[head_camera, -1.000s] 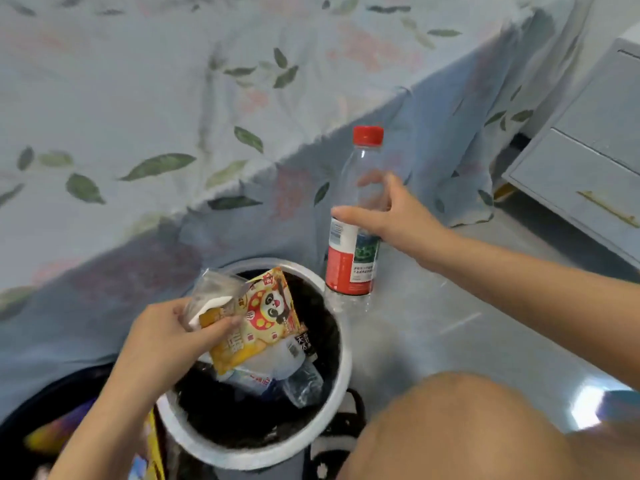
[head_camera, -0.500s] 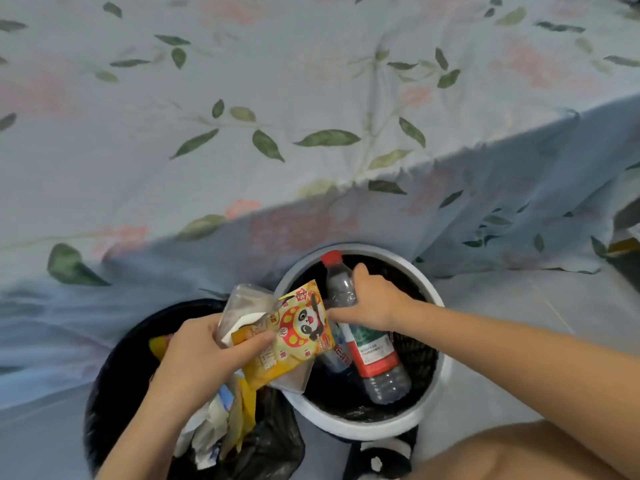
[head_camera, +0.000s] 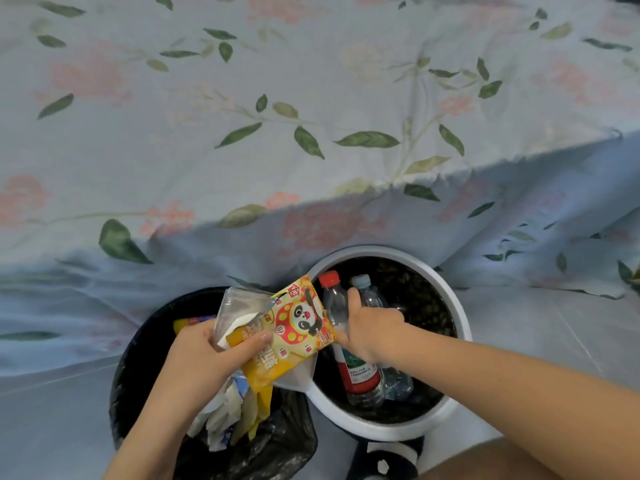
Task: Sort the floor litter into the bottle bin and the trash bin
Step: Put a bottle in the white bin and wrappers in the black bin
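The right hand (head_camera: 369, 329) has lowered the red-capped bottle (head_camera: 349, 348) into the white bin (head_camera: 457, 327), fingers still wrapped round it; beside it, the left hand (head_camera: 204, 358) grips snack wrappers (head_camera: 291, 327) above the black bin (head_camera: 138, 344), unsorted.

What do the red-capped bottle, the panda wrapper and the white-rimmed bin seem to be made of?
Red-capped bottle: clear, glossy plastic; the bin shows through it.
Panda wrapper: thin printed film, probably plastic, creased and shiny.
White-rimmed bin: smooth white rim, likely plastic; dark liner inside.
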Available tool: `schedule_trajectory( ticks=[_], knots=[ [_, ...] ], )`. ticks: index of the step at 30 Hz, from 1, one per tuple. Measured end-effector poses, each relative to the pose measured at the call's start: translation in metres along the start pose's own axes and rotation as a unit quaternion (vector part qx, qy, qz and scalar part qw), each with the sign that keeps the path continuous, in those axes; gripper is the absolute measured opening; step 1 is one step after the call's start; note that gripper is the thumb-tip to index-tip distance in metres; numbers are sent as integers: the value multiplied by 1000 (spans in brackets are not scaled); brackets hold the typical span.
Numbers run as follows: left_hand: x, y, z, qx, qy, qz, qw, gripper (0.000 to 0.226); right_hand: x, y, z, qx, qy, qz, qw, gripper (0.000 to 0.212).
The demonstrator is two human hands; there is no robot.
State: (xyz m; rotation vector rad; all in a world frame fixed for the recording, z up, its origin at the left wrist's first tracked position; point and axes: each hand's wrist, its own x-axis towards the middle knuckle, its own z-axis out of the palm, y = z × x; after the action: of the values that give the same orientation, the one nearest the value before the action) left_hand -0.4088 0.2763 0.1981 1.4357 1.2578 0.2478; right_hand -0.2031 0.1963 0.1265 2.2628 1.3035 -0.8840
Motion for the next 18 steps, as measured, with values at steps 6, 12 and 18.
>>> schedule_trajectory(
  ticks=[6,12,18],
  knots=[
    [-10,7,2,-55,-12,1,998,8,-30,19,-61,-47,-18,-36,998,36],
    [-19,16,1,-150,-33,3,988,13,-79,-3,-96,415,32,-156,896,48],
    [-29,14,-7,-279,-27,-21,960,35,-92,-39,-88,474,170,-213,837,25]
  ],
)
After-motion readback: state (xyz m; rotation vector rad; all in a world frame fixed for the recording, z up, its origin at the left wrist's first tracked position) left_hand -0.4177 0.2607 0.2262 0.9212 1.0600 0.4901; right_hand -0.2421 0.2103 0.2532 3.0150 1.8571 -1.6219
